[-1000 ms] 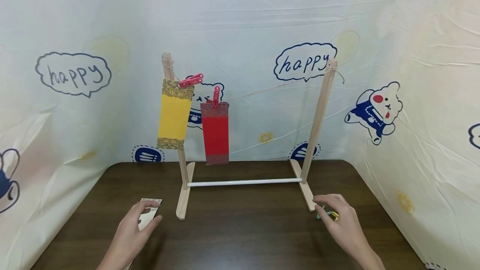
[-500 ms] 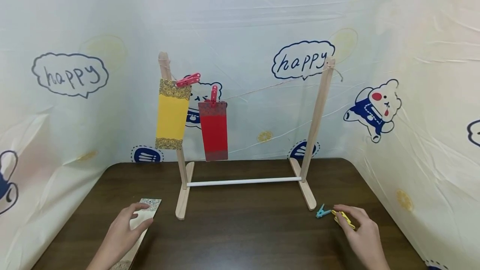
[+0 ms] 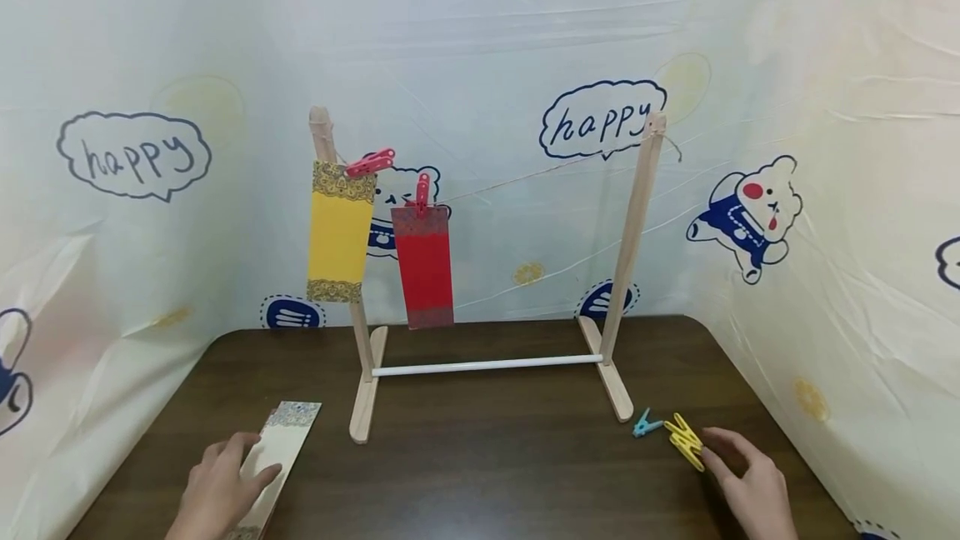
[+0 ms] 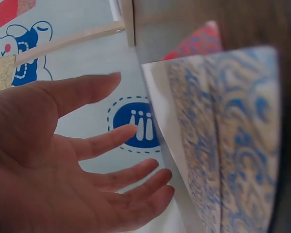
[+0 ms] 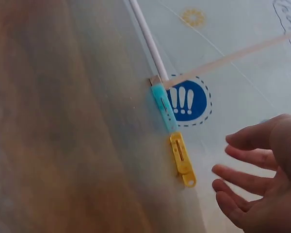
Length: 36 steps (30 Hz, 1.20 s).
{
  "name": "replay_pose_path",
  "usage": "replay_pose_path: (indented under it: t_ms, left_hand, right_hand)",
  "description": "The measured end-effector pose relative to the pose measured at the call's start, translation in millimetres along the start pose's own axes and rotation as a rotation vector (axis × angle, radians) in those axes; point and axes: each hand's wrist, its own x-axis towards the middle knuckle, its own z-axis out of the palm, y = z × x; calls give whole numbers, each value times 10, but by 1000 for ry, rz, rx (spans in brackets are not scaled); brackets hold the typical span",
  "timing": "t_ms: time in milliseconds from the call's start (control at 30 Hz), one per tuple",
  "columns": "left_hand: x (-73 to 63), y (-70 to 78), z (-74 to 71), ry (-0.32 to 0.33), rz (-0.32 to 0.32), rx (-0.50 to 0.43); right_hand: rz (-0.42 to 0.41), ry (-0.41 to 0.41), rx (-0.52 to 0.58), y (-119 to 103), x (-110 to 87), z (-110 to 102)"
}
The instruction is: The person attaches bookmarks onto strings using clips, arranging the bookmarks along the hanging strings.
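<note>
In the head view, my left hand (image 3: 217,486) hovers over a stack of long paper cards (image 3: 277,469) at the table's left; its fingers are spread and loosely bent. The left wrist view shows the top cards' blue-and-tan floral ends (image 4: 242,121), and a red patterned corner (image 4: 199,43) pokes out behind. My right hand (image 3: 753,486) is just right of a yellow clothespin (image 3: 684,442), fingers loosely curved. A gap shows between those fingers and the yellow clothespin (image 5: 183,160) in the right wrist view. Beside it lies a light-blue clothespin (image 3: 646,423).
A wooden stand with a white crossbar (image 3: 487,365) stands mid-table. A string (image 3: 525,177) joins its posts. From it hang a yellow card (image 3: 337,232) and a red card (image 3: 423,269), each under a pink clothespin (image 3: 370,162). A printed cloth (image 3: 480,65) backs the table.
My right hand has moved right, from over the clothespins to beside the yellow one, which lies at a slightly different angle. My left hand has drawn back left, uncovering more of the cards.
</note>
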Motion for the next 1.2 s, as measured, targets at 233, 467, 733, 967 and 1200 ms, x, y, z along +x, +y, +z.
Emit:
replay_pose_path:
  t_ms: [233,467,733,967,1200]
  left_hand:
    - [-38,-67,44,-55,-80,52]
    - [-58,-134,74,-76,-105,58]
    - [-36,-214,89,-92,-61,-7]
    - [14,-261,47,-104,-71,-194]
    - [23,-289,21,-67,-90,-323]
  right_hand:
    - [24,-149,-43,150,115,64]
    - [-20,-165,-79,184,144,135]
    - [-32,-135,-93,217,131,173]
    - [-15,-121,-82,241,116,193]
    - [-10,-122,-77,220,138,195]
